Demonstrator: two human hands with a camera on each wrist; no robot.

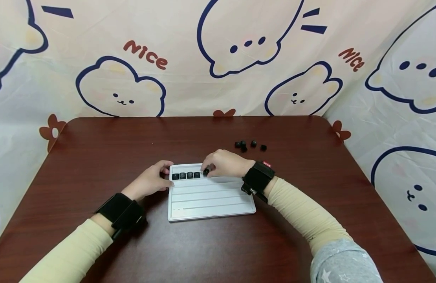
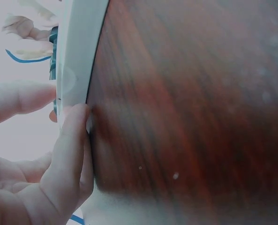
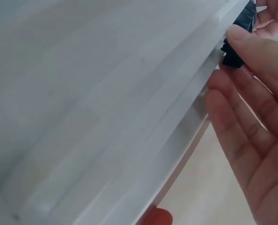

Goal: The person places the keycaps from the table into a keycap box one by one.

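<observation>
A white ridged tray (image 1: 211,198) lies on the table. Along its upper row stand several black keycaps (image 1: 182,175), side by side from the left. My right hand (image 1: 225,163) pinches another black keycap (image 1: 206,171) between thumb and fingers, at the right end of that row. In the right wrist view this keycap (image 3: 233,57) is by the tray's far ridge; whether it touches the tray I cannot tell. At the tray's left edge my left hand (image 1: 152,180) grips the rim, with thumb and fingers (image 2: 73,136) on it in the left wrist view.
Several loose black keycaps (image 1: 243,144) lie in a small group beyond the tray, to the right. The brown wooden table (image 1: 133,137) ends at a patterned curtain (image 1: 189,94) behind and at both sides. Each wrist wears a black band (image 1: 258,177).
</observation>
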